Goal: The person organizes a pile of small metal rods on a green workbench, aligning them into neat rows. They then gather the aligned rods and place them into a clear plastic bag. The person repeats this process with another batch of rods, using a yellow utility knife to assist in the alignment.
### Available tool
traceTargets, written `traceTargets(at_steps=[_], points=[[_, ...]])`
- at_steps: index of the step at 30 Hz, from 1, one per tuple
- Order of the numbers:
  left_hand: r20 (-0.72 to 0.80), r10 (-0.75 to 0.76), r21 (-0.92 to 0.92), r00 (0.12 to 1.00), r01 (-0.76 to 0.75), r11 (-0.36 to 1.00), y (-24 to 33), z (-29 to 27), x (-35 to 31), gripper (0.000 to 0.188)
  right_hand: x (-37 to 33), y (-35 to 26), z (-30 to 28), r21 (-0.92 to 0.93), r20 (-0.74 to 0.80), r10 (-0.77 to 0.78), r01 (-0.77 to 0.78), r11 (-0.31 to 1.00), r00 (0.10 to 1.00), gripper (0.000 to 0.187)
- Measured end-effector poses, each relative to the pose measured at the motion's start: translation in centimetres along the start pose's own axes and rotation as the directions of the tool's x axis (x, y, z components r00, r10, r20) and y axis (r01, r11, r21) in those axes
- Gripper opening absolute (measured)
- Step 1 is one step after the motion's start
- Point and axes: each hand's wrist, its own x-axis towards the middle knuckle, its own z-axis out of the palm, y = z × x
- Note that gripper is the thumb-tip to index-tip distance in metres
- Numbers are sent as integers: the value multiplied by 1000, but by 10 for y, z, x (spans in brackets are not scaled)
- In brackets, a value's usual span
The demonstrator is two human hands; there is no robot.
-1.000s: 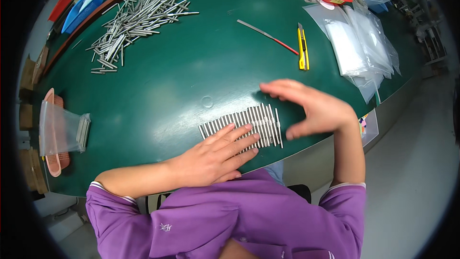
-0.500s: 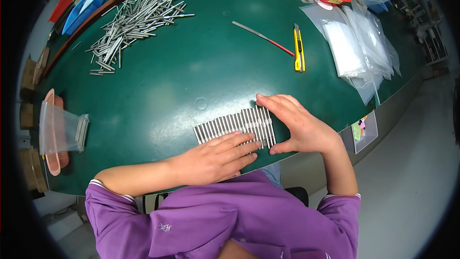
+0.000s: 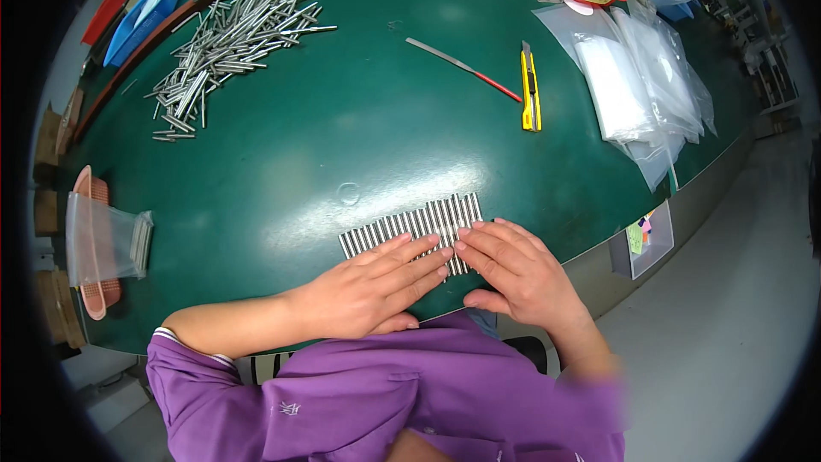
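Observation:
A row of slim silvery metal rods (image 3: 396, 224) lies side by side near the table's front edge. My left hand (image 3: 368, 291) rests flat over the near ends of the row, fingers stretched toward the right. Across the right end of the row lies my right hand (image 3: 517, 269), its fingers extended onto the rods and its thumb apart, close to the table edge. The fingertips of both hands nearly meet over the rods. Parts of the rods are hidden under the fingers.
A loose heap of similar rods (image 3: 222, 43) lies at the far left. Toward the right are a red-handled file (image 3: 466, 67), a yellow utility knife (image 3: 531, 94) and clear plastic bags (image 3: 620, 85). A pink basket (image 3: 104, 291) with a bagged bundle of rods (image 3: 141, 244) stands at the left edge.
My right hand has moved from spanning the right end of the row to lying flat on top of it, closer to my left hand. The rods at that end sit slightly further left.

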Motion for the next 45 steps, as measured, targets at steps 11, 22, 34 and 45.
traceTargets(at_steps=[11, 22, 34, 45], points=[[-14, 40, -32, 999, -40, 999, -3, 5, 25, 67, -11, 11, -10, -88, -53, 20, -24, 996, 998, 52], [-38, 28, -9, 999, -29, 1000, -2, 7, 12, 68, -3, 3, 0, -56, -59, 4, -8, 998, 998, 51], [-83, 8, -17, 997, -10, 1000, -3, 5, -21, 66, 15, -17, 15, -28, -43, -48, 46, 999, 998, 53], [-75, -16, -97, 997, 8, 995, -6, 1, -58, 64, 30, -33, 32, 15, 4, -86, 86, 996, 996, 53]])
